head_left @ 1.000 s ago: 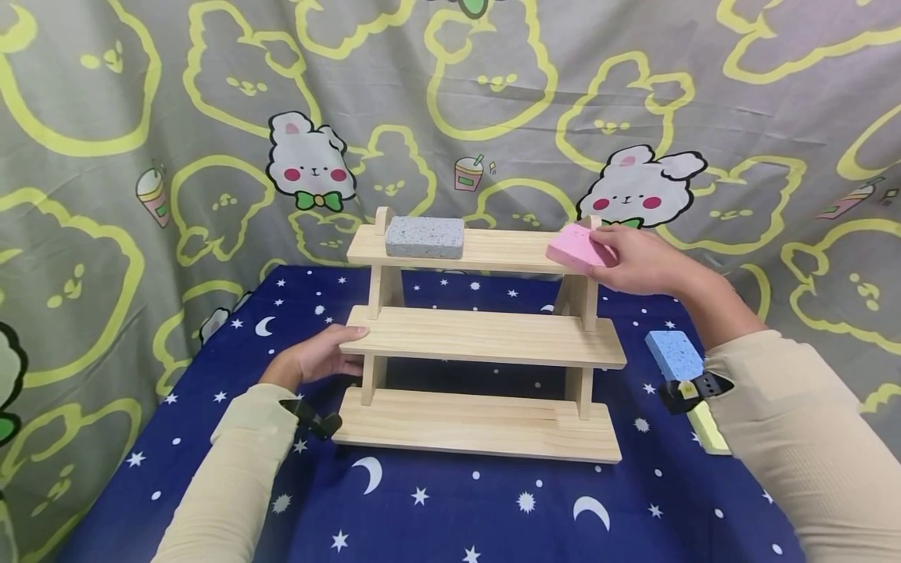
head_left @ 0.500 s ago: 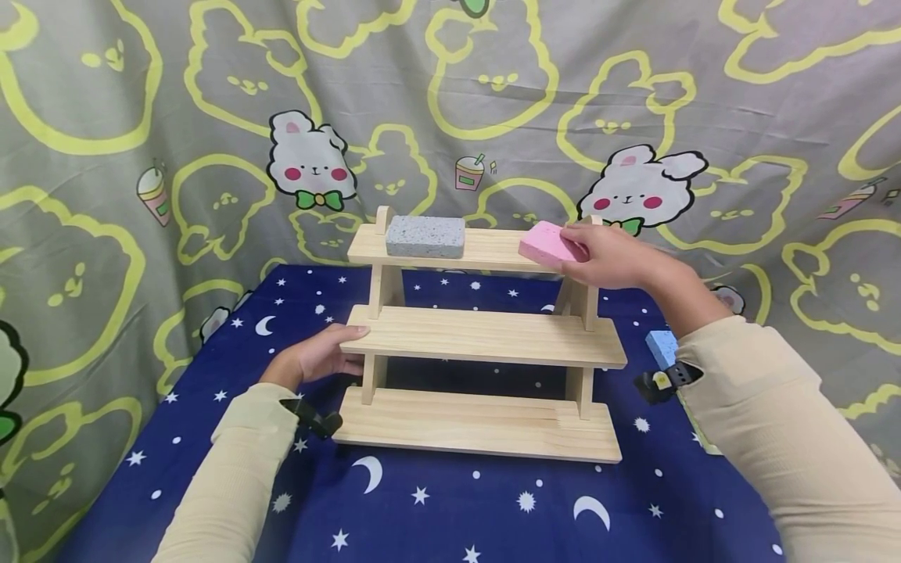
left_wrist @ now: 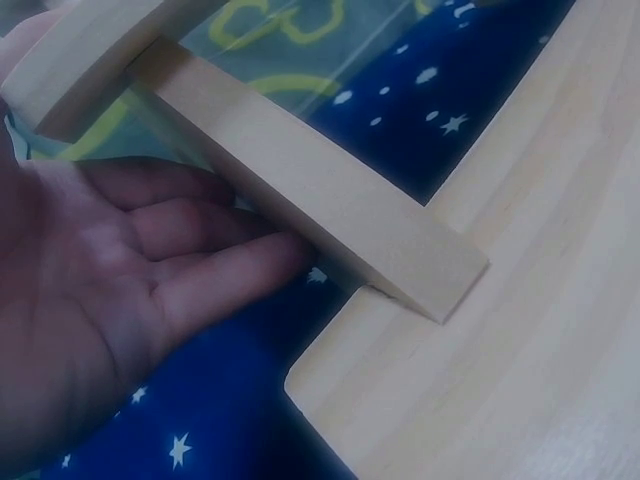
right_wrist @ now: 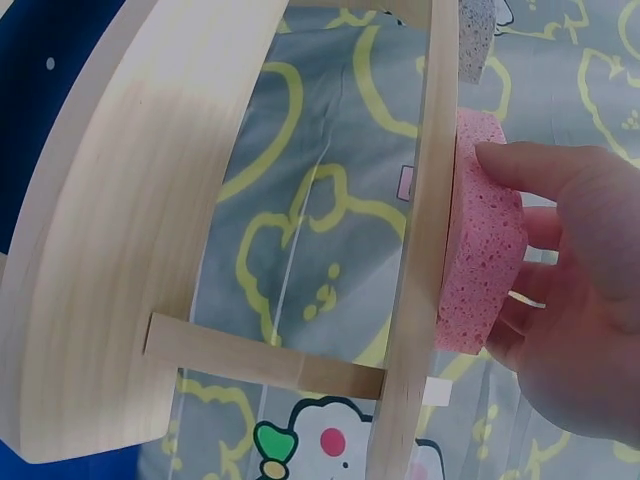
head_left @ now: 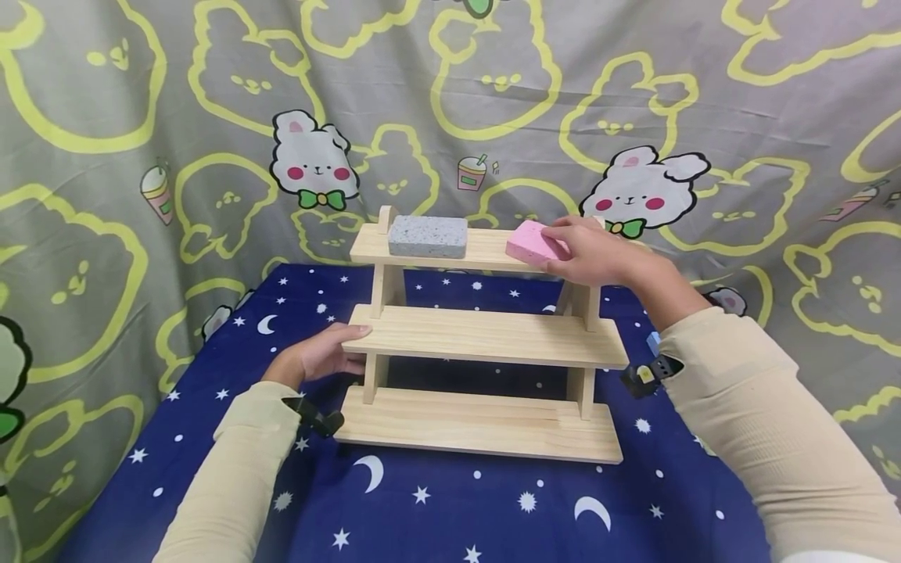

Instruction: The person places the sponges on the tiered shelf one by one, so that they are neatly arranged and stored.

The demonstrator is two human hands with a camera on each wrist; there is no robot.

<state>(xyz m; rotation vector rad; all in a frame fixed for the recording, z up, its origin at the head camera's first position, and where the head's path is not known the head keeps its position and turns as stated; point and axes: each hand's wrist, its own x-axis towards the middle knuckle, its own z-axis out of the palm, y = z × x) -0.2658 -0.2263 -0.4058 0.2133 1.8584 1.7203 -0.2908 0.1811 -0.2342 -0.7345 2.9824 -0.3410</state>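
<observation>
A three-tier wooden display shelf (head_left: 486,336) stands on the cloth. Its middle tier's left end is in the grasp of my left hand (head_left: 320,353), thumb on top and fingers beneath. The left wrist view shows the fingers (left_wrist: 225,280) of that hand beside the upright. On the top tier, toward the right, is a pink sponge (head_left: 531,244), which my right hand (head_left: 594,249) pinches between thumb and fingers. From the right wrist view, the pink sponge (right_wrist: 485,240) lies flat along the board. A grey speckled sponge (head_left: 427,237) rests at the top tier's left.
To the right, mostly behind the right sleeve (head_left: 746,391), a bit of a blue sponge (head_left: 654,342) shows. Dark blue cloth with moons and stars (head_left: 422,516) covers the table. A grey curtain (head_left: 394,94) with rabbit prints hangs behind the shelf.
My right hand has moved left along the top tier with the pink sponge, from its right end toward the grey one. The right sleeve now covers most of the blue sponge. My left hand stays put.
</observation>
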